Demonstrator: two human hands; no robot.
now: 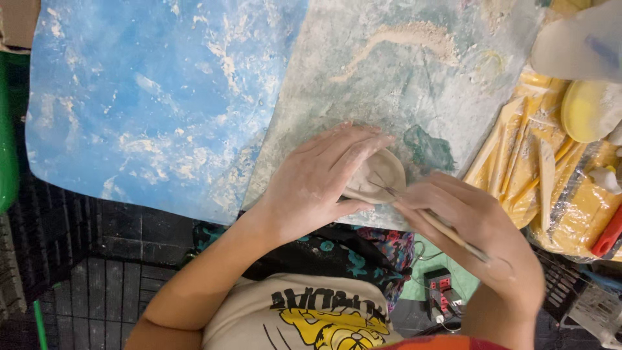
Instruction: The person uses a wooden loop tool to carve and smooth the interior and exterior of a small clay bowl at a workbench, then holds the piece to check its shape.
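A small pale clay piece (382,176), rounded like a shallow dish, lies on a grey-green work mat (414,84) dusted with clay. My left hand (321,185) cups its left side and holds it steady, fingers stretched over the top edge. My right hand (476,230) grips a thin wooden-handled needle tool (433,221), whose metal tip touches the clay surface. Both hands are smeared with clay.
A blue clay-stained mat (155,97) lies to the left. At right a yellow cloth (576,194) carries several wooden modelling tools (547,172), a yellow sponge (586,110) and a red-handled tool (609,236). A green rim (6,129) runs along the far left.
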